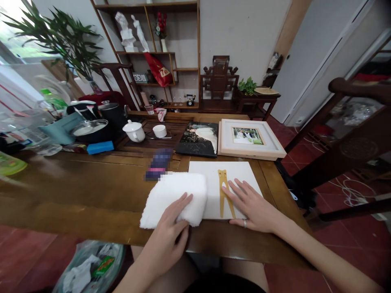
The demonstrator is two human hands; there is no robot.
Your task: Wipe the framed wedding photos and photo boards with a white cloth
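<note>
My left hand (171, 232) rests on a folded, fluffy white cloth (177, 189), its fingers stretched over the lower right part and its thumb by the near edge. A thin white board (204, 203) lies partly beside the cloth, close to the table's front edge. On that board is a flat, gold-coloured, two-legged piece (222, 179) with small holes at its wider top. My right hand (253, 205), wearing a ring, lies with fingers spread on the board. Its index fingertip touches the gold piece's right leg or lies just over it.
Behind the board are a dark photo panel (198, 138) and a light wooden picture frame (253, 138). A blurred purple item (159, 162) borders the cloth. White teaware (134, 131), a pot (90, 129) and a blue block (100, 147) stand left. A lined bin (91, 264) is below.
</note>
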